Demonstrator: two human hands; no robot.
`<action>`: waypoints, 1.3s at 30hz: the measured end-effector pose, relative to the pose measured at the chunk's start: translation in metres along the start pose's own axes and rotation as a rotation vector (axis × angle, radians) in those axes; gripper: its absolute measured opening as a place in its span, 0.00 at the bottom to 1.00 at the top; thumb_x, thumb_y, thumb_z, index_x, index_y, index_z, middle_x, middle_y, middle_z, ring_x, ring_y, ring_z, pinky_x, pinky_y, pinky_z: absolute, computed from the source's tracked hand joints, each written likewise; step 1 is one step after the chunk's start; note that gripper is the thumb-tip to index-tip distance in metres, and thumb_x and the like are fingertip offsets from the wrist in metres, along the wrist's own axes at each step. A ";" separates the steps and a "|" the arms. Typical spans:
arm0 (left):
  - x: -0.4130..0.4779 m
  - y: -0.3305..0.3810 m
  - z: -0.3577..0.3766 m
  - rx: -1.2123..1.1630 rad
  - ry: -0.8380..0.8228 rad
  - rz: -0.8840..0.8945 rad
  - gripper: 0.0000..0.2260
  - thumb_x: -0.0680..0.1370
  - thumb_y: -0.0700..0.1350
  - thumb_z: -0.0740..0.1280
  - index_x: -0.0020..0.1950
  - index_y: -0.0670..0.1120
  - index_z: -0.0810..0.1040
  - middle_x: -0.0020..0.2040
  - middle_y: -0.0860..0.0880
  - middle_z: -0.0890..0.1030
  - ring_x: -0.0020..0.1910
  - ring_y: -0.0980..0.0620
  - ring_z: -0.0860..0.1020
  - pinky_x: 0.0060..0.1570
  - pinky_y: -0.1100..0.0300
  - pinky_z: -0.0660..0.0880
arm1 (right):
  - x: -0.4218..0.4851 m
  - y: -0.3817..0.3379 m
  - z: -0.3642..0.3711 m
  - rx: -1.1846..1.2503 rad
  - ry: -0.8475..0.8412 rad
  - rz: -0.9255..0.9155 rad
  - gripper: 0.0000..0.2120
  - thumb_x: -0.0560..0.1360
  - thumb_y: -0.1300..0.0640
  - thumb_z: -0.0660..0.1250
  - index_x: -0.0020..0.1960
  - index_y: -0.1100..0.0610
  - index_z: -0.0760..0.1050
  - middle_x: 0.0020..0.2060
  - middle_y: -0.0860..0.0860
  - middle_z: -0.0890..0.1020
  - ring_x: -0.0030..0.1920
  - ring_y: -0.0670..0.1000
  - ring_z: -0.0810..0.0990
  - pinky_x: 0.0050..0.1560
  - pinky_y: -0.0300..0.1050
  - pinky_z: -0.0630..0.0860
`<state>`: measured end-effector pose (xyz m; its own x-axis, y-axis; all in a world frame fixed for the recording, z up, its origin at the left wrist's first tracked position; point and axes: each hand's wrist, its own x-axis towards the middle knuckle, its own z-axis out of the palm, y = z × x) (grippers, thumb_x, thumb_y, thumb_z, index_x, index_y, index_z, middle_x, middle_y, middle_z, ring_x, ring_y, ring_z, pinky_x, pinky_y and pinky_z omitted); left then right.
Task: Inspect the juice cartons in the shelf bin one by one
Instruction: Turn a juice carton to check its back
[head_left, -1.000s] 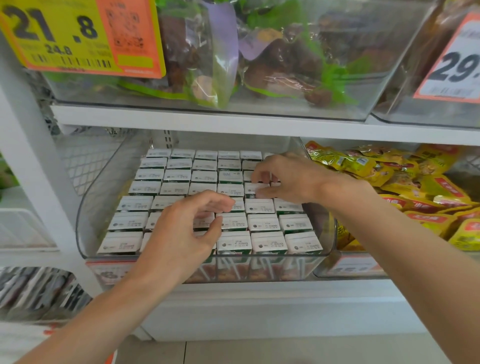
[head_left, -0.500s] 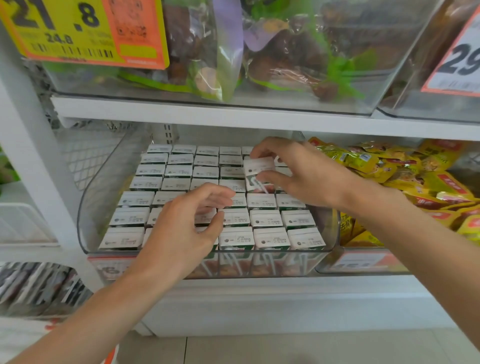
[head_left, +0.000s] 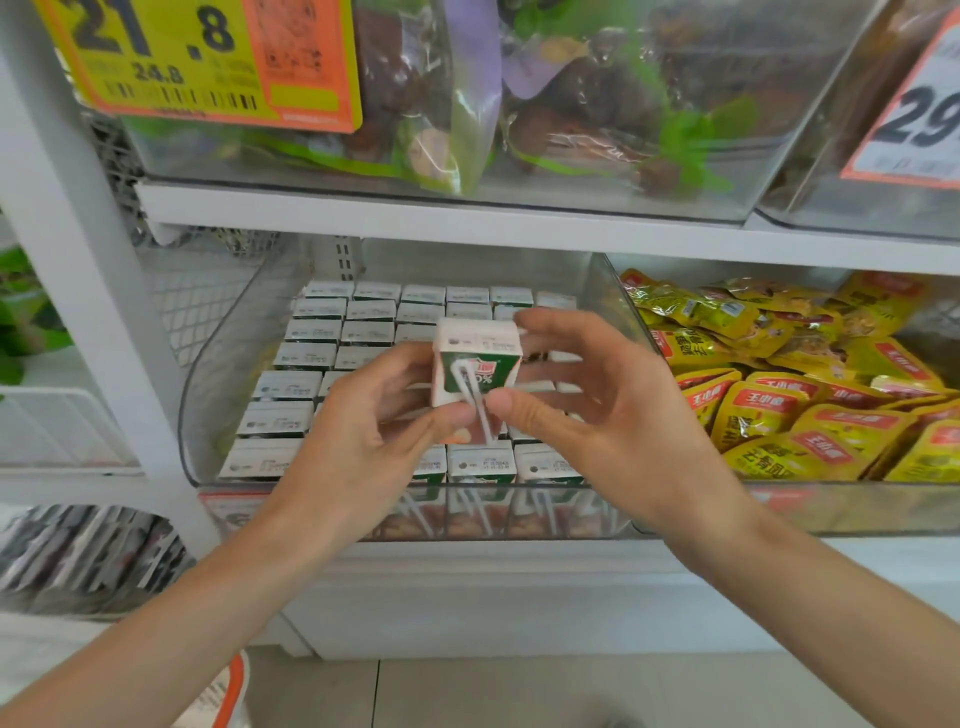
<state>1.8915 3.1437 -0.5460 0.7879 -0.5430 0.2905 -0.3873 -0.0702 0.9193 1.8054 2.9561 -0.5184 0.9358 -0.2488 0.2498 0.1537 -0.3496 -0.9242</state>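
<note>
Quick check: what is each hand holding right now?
Left hand: holding the juice carton by its lower left side.
Right hand: holding the same carton, thumb in front.

Just two bare arms really. The left forearm and right forearm are both uncovered all the way from the frame edge to the wrist, slim and smooth-looking. The left grip and right grip are plain bare hands, uncovered right to the tips. Both sides look pretty much alike.

Bright even light; glare on clear bin; edges warped, softly blurred.
</note>
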 end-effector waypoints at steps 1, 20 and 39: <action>-0.001 -0.001 -0.002 -0.014 0.010 -0.007 0.17 0.74 0.50 0.73 0.63 0.58 0.79 0.57 0.65 0.85 0.59 0.65 0.83 0.54 0.74 0.76 | -0.002 0.002 0.003 0.023 0.019 0.053 0.23 0.73 0.53 0.79 0.66 0.51 0.78 0.56 0.48 0.86 0.55 0.46 0.86 0.55 0.40 0.83; -0.002 -0.003 -0.008 -0.077 0.011 -0.111 0.16 0.87 0.44 0.58 0.69 0.61 0.75 0.59 0.62 0.86 0.57 0.59 0.85 0.52 0.68 0.81 | 0.004 0.023 0.021 0.164 0.026 0.170 0.08 0.77 0.57 0.75 0.55 0.57 0.83 0.46 0.51 0.89 0.47 0.50 0.89 0.49 0.41 0.84; 0.008 0.006 -0.003 -0.093 0.068 -0.367 0.17 0.88 0.39 0.58 0.66 0.59 0.79 0.52 0.57 0.89 0.51 0.56 0.88 0.52 0.58 0.83 | 0.007 0.021 0.019 0.289 0.011 0.248 0.07 0.78 0.60 0.75 0.55 0.59 0.84 0.47 0.54 0.89 0.44 0.48 0.88 0.46 0.36 0.83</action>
<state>1.8972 3.1415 -0.5376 0.8971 -0.4393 -0.0483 -0.0310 -0.1716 0.9847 1.8211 2.9642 -0.5411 0.9525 -0.3042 0.0104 0.0082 -0.0087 -0.9999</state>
